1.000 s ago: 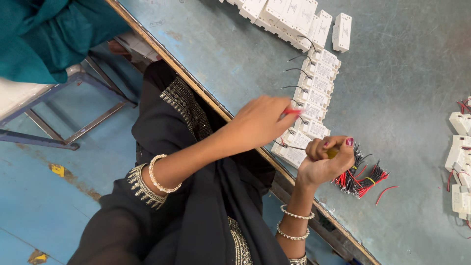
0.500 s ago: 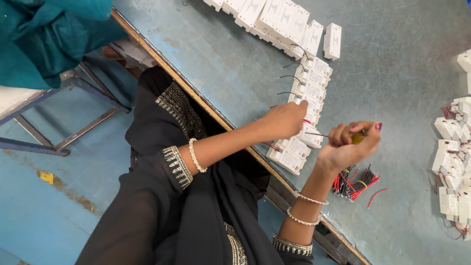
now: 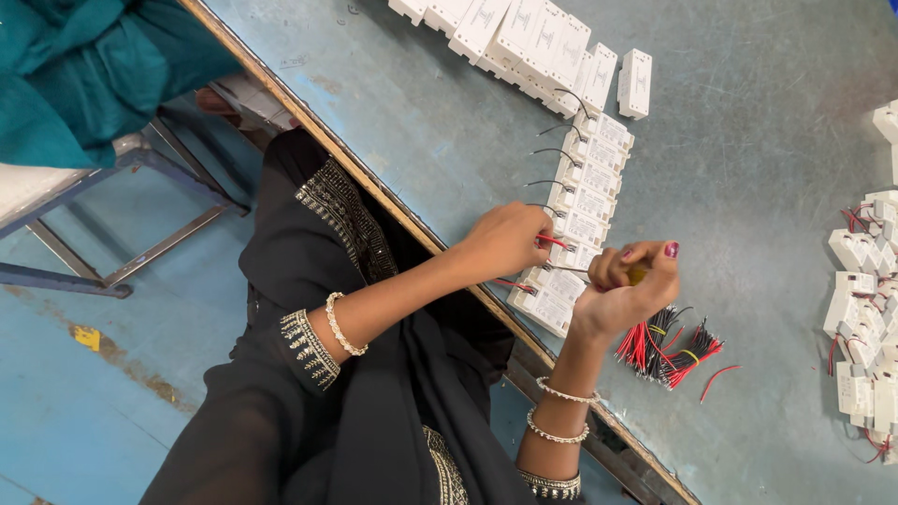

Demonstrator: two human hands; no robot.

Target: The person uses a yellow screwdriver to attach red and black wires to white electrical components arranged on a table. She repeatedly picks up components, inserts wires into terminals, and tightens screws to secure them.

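My left hand (image 3: pixel 510 241) pinches a thin red wire (image 3: pixel 554 242) beside a row of small white rectangular modules (image 3: pixel 585 201) laid along the blue-grey table (image 3: pixel 748 140). My right hand (image 3: pixel 629 285) is closed around a small tool with a yellowish handle (image 3: pixel 638 275), its thin tip pointing toward the module (image 3: pixel 552 297) nearest the table edge. A bundle of red and black wires (image 3: pixel 669 344) lies just right of my right hand.
More white modules are stacked at the top (image 3: pixel 524 37) and piled with wires at the right edge (image 3: pixel 865 299). A loose red wire (image 3: pixel 718 379) lies by the bundle. A person in teal clothing (image 3: pixel 84 65) sits at the upper left on a metal-framed seat (image 3: pixel 140 252).
Both hands have shifted along the row of modules and now work at the module nearest the table edge; the view has moved with them.
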